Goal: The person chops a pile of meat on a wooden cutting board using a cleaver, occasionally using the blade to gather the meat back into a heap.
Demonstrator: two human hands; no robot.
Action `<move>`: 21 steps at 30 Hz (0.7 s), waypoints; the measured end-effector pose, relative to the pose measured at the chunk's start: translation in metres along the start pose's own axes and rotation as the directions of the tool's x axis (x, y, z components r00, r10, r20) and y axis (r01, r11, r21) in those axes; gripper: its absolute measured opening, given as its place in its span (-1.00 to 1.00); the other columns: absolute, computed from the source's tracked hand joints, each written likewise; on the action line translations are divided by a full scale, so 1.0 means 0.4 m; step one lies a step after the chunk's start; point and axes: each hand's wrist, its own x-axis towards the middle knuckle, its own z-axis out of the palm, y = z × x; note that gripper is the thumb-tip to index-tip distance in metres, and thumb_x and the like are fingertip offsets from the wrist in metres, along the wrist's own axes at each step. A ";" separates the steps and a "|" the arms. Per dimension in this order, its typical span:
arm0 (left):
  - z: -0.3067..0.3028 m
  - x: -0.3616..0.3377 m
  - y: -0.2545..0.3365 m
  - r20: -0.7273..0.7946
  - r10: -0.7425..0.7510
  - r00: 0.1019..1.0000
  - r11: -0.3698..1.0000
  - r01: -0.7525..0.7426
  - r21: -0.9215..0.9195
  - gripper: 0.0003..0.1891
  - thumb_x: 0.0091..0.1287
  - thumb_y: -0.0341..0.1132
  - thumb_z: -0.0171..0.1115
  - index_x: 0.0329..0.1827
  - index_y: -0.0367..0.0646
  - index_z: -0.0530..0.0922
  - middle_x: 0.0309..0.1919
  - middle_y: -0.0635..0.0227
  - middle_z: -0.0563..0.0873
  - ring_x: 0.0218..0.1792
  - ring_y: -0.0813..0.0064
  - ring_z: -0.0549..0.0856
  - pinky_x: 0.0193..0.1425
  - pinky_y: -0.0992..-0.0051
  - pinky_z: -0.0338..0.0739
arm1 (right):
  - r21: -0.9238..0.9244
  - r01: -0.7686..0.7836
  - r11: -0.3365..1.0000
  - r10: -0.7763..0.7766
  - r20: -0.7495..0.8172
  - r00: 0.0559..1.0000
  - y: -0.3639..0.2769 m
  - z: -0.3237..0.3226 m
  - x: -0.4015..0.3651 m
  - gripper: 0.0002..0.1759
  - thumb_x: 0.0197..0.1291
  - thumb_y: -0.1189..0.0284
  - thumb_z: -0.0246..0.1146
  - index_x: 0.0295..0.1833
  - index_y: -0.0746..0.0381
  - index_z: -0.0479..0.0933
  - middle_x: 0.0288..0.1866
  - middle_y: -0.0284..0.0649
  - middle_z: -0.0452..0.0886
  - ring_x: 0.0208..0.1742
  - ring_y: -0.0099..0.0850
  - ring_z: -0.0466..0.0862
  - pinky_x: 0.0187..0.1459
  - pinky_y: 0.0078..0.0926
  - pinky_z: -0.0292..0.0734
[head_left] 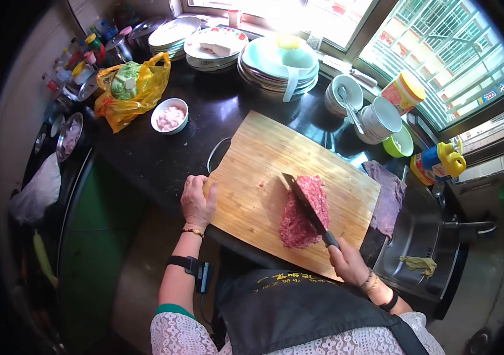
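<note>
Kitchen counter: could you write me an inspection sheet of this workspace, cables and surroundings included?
Surface: black counter, glossy; wooden board on top.
Job's things: minced meat on the board, knife across it.
Clutter: stacked plates, yellow bag holding greens, cloth beside the board.
Grippers: none; left hand at the board's edge, right hand gripping the knife.
Cables: thin dark line near the left forearm; cannot tell if cable.
Surroundings: window beyond, sink at right.

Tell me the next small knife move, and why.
Probably lift the knife slightly and chop down again: its blade lies across the minced meat, the right hand grips the handle, and the left hand is at the edge of the cutting board.
</note>
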 end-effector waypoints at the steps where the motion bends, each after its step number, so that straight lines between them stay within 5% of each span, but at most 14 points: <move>1: -0.001 -0.001 0.000 0.004 0.003 1.000 1.000 -0.003 0.001 -0.70 0.28 -0.12 0.21 -0.25 -0.20 0.45 -0.31 0.16 0.52 -0.20 0.12 0.57 -0.13 0.25 0.48 | 0.050 -0.032 0.998 0.032 0.005 0.999 -0.059 -0.021 -0.023 -0.76 0.33 0.37 0.05 -0.01 0.30 0.41 -0.45 0.00 0.53 -0.40 -0.06 0.59 -0.34 -0.25 0.44; 2: 0.003 -0.004 0.002 0.009 0.005 1.000 1.000 -0.005 -0.004 -0.70 0.28 -0.12 0.21 -0.25 -0.20 0.45 -0.31 0.16 0.52 -0.19 0.12 0.57 -0.13 0.25 0.48 | 0.096 -0.068 0.993 0.067 0.009 0.998 -0.092 -0.031 -0.040 -0.77 0.33 0.37 0.05 -0.03 0.30 0.41 -0.46 0.01 0.53 -0.40 -0.02 0.59 -0.35 -0.24 0.44; 5: 0.001 -0.003 0.006 0.022 -0.002 1.000 1.000 0.002 0.010 -0.70 0.28 -0.12 0.21 -0.24 -0.20 0.45 -0.31 0.16 0.52 -0.20 0.11 0.57 -0.13 0.25 0.48 | 0.053 0.252 0.966 -0.241 -0.153 0.958 -0.066 -0.001 -0.054 -0.80 0.34 0.38 0.06 -0.08 0.29 0.40 -0.51 0.01 0.52 -0.44 0.01 0.57 -0.38 -0.22 0.42; 9: -0.006 0.001 0.004 0.002 -0.002 1.000 1.000 0.002 0.008 -0.70 0.28 -0.12 0.21 -0.25 -0.20 0.45 -0.32 0.15 0.52 -0.21 0.11 0.57 -0.13 0.25 0.47 | -0.037 0.006 0.999 -0.006 0.013 1.000 -0.027 0.011 -0.017 -0.76 0.34 0.35 0.05 -0.04 0.30 0.41 -0.47 0.01 0.53 -0.45 -0.08 0.58 -0.38 -0.24 0.41; 14: 0.001 -0.002 0.013 -0.005 0.009 1.000 1.000 -0.009 -0.004 -0.70 0.28 -0.12 0.21 -0.27 -0.20 0.45 -0.34 0.16 0.52 -0.22 0.12 0.57 -0.16 0.25 0.48 | 0.011 0.279 0.960 -0.275 -0.143 0.951 -0.056 0.011 -0.069 -0.75 0.34 0.33 0.06 -0.03 0.29 0.41 -0.48 0.02 0.52 -0.43 -0.05 0.58 -0.34 -0.23 0.43; 18: 0.003 -0.005 0.002 -0.005 0.000 1.000 1.000 0.000 0.005 -0.70 0.28 -0.11 0.21 -0.27 -0.20 0.45 -0.33 0.16 0.52 -0.22 0.12 0.57 -0.16 0.25 0.49 | -0.045 -0.028 0.999 0.029 0.037 0.999 -0.019 0.017 -0.046 -0.72 0.33 0.33 0.05 0.01 0.29 0.42 -0.40 0.01 0.54 -0.37 0.01 0.59 -0.30 -0.19 0.45; 21: -0.001 -0.003 0.010 -0.002 -0.001 1.000 1.000 0.001 0.003 -0.70 0.28 -0.11 0.21 -0.27 -0.19 0.45 -0.33 0.17 0.52 -0.22 0.12 0.57 -0.15 0.25 0.48 | 0.024 0.148 0.989 -0.147 -0.054 0.988 -0.090 -0.004 -0.089 -0.74 0.34 0.31 0.05 -0.06 0.30 0.42 -0.39 0.10 0.56 -0.33 0.06 0.61 -0.29 -0.13 0.45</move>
